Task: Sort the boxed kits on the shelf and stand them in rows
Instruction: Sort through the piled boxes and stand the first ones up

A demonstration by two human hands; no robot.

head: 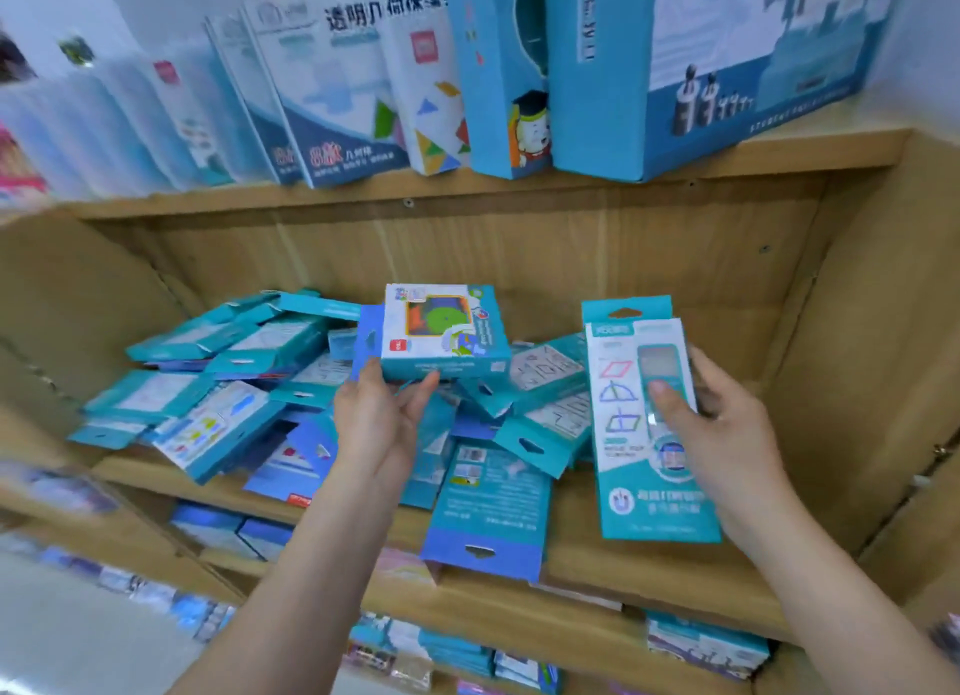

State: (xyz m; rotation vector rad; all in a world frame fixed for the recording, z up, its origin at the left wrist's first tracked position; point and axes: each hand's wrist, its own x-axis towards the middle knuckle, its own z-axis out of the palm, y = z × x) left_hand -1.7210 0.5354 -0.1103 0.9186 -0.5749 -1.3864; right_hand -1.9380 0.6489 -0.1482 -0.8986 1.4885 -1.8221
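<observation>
My left hand (382, 414) grips a square kit (441, 333) from below; my right hand (727, 424), raised, clamps a tall kit (644, 419).

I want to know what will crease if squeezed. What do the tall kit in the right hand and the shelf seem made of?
Tall kit: looks like printed card, slightly glossy, with a punched hang tab on top; probably creases. Shelf: light wood or wood-look board, matt, grain lines visible; rigid.
</observation>
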